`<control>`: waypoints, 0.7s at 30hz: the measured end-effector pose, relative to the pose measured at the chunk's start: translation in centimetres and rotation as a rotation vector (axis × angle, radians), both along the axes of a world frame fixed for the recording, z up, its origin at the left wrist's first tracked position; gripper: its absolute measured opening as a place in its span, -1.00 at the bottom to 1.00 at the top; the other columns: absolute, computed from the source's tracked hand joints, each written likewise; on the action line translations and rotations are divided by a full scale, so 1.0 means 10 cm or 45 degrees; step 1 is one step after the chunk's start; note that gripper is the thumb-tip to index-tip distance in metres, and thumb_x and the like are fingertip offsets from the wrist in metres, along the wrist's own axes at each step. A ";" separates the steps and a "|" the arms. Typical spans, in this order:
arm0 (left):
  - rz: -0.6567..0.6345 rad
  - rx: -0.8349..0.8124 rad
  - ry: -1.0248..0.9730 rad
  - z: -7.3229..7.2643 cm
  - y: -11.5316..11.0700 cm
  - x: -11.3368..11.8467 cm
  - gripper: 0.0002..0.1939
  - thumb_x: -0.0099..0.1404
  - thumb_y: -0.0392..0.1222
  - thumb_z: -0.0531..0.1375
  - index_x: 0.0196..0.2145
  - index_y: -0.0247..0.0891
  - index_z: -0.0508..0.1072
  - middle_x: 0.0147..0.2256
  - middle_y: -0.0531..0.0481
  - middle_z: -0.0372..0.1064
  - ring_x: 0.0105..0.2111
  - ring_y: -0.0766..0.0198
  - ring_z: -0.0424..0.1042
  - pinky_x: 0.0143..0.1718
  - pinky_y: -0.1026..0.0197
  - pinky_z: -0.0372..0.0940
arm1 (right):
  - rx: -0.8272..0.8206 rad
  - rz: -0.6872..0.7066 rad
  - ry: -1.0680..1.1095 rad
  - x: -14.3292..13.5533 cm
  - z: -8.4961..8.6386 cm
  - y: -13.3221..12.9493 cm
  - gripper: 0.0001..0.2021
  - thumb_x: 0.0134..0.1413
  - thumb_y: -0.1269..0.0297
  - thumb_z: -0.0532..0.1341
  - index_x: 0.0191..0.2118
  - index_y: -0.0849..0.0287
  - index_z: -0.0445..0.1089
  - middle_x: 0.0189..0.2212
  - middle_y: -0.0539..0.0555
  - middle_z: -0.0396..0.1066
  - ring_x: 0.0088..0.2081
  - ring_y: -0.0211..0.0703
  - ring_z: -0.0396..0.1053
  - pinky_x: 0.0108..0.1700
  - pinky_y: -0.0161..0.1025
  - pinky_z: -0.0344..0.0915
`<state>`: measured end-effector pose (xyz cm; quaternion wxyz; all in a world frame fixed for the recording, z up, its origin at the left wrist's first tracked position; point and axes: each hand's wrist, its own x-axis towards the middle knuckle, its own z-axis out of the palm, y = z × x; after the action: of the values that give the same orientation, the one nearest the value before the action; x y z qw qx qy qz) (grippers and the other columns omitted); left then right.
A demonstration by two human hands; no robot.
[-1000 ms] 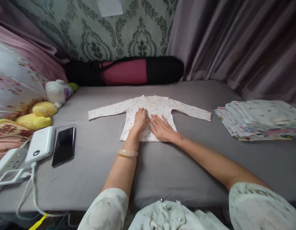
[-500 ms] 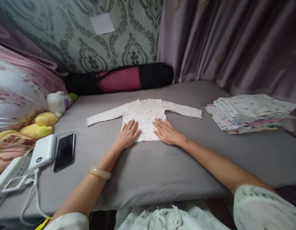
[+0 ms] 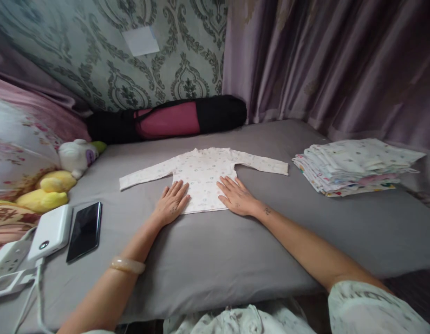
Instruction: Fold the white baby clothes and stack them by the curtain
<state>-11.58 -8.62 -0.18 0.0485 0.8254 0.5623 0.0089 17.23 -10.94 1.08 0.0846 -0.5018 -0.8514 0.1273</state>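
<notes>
A small white patterned long-sleeved shirt (image 3: 204, 178) lies flat on the grey sheet (image 3: 208, 260), its sleeves spread to both sides and its collar away from me. My left hand (image 3: 172, 203) rests palm down at the shirt's lower left edge, fingers spread, holding nothing. On the lower right edge lies my right hand (image 3: 237, 197), also flat with its fingers apart. A bracelet is on my left forearm.
To the right is a stack of folded patterned clothes (image 3: 350, 167). A black and red long bag (image 3: 169, 119) lies along the wall. At left are a phone (image 3: 84, 232), a white power bank (image 3: 50, 232), a power strip (image 3: 9, 260), plush toys (image 3: 48, 190) and cables.
My left hand has slid outward to the left, toward the shirt's side edge. The whole view has shifted slightly, and the shirt still lies flat.
</notes>
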 end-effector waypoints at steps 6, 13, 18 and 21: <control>-0.036 -0.038 -0.088 0.04 0.05 -0.09 -0.41 0.43 0.09 -0.22 0.30 -0.16 0.11 0.35 -0.10 -0.07 0.35 0.06 -0.12 0.30 -0.18 -0.16 | -0.080 0.061 0.348 0.20 0.04 0.17 -0.54 0.31 0.08 -0.06 0.17 0.13 0.34 0.27 0.14 0.17 0.29 -0.06 0.08 0.31 -0.06 -0.04; -0.122 0.061 -0.321 0.09 0.30 0.18 -0.56 0.39 -0.02 -0.10 0.11 -0.17 0.30 0.17 -0.20 0.26 0.18 0.06 0.23 0.21 -0.10 0.08 | 0.099 -0.856 0.223 1.19 0.30 0.59 -0.66 0.25 0.23 0.03 -0.07 0.21 0.49 -0.14 0.22 0.52 -0.07 -0.06 0.42 -0.04 -0.22 0.28; -0.334 0.011 -0.501 0.10 0.57 0.66 -0.61 0.34 -0.13 -0.03 0.07 -0.24 0.32 0.02 -0.20 0.39 0.01 0.11 0.38 0.07 0.05 0.25 | 0.031 -1.108 -0.150 1.69 0.25 0.65 -0.71 0.16 0.32 0.12 -0.08 0.27 0.48 -0.06 0.35 0.45 -0.02 0.10 0.40 -0.04 -0.05 0.30; -0.341 -0.034 -0.551 0.12 0.78 0.99 -0.60 0.31 -0.19 0.01 0.07 -0.29 0.34 -0.02 -0.20 0.41 -0.04 0.12 0.41 0.04 0.10 0.28 | -0.011 -1.164 -0.078 1.80 0.20 0.73 -0.79 0.03 0.33 0.23 -0.21 0.28 0.51 -0.13 0.36 0.46 -0.03 0.16 0.41 -0.04 0.02 0.31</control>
<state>-1.64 -0.85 0.97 0.1794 0.8708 0.4245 0.1712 35.20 -3.69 3.11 0.1047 -0.8298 -0.5443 0.0654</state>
